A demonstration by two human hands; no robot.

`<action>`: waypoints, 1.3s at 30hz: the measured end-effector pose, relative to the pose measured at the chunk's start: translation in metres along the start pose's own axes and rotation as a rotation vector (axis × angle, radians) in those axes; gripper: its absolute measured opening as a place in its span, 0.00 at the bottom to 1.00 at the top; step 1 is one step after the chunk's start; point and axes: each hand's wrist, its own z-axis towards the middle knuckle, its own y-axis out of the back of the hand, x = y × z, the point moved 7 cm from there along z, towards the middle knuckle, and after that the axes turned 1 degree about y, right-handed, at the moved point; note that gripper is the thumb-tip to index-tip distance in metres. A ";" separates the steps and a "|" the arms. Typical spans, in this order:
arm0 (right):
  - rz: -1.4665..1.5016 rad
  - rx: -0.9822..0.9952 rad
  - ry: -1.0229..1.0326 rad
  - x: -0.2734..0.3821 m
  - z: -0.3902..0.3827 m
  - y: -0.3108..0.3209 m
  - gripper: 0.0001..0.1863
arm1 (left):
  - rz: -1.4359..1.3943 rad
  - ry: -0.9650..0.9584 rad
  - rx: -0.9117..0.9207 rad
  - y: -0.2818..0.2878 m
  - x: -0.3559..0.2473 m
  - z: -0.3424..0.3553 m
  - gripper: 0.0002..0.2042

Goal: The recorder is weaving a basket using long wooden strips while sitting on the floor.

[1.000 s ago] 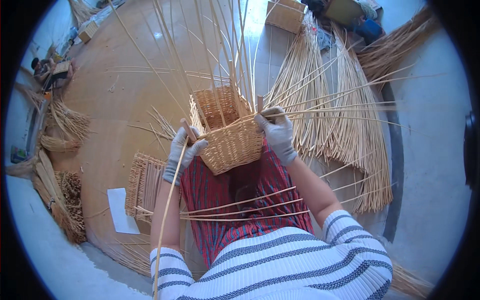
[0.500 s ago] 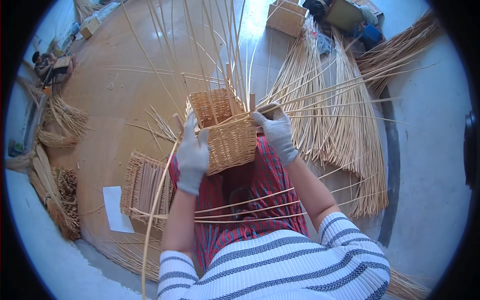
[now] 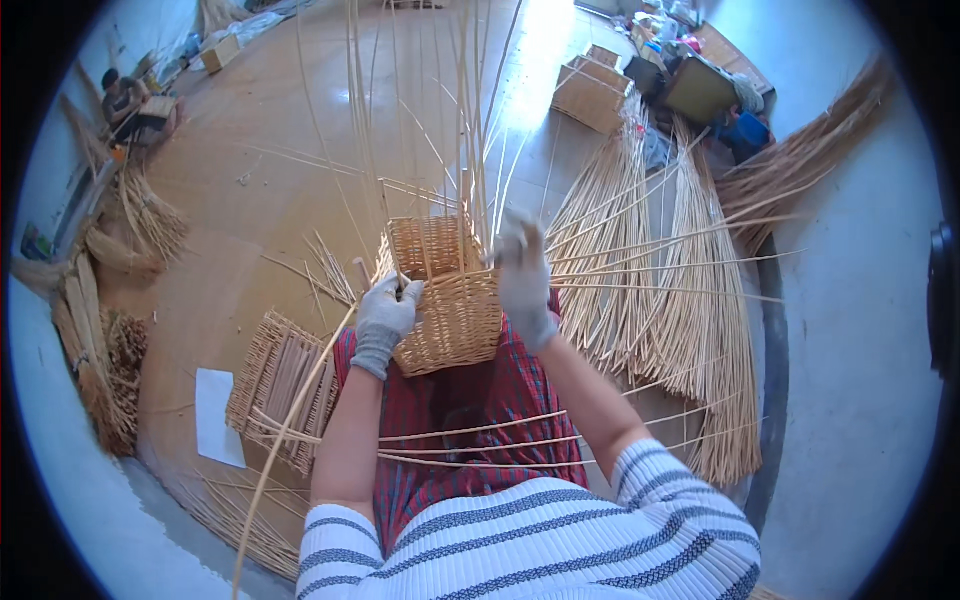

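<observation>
A partly woven wicker basket (image 3: 455,325) rests at my lap, its opening facing up and long thin stakes (image 3: 357,130) rising from it. My left hand (image 3: 387,318), in a pale glove, is closed on the basket's near left rim. A thick pale cane (image 3: 282,430) runs from beside that hand down past my left forearm. Close by the basket's right corner, my gloved right hand (image 3: 524,285) is raised with its fingers smeared by motion. Loose weaving strands (image 3: 665,265) stretch to the right behind it.
Large bundles of cane (image 3: 640,300) spread over the floor at right. A slatted wicker panel (image 3: 290,385) and a white sheet (image 3: 215,420) lie at left. Finished-looking boxes (image 3: 592,92) stand at the far right. Another person (image 3: 125,105) sits at the far left.
My right hand has come off the basket's right corner and turned upward, now blurred. My left hand has closed more tightly around the rim. The basket sits slightly lower in view.
</observation>
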 end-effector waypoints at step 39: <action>-0.368 -0.010 0.241 0.065 -0.062 0.038 0.20 | 0.752 -0.883 -0.267 -0.093 -0.102 -0.056 0.45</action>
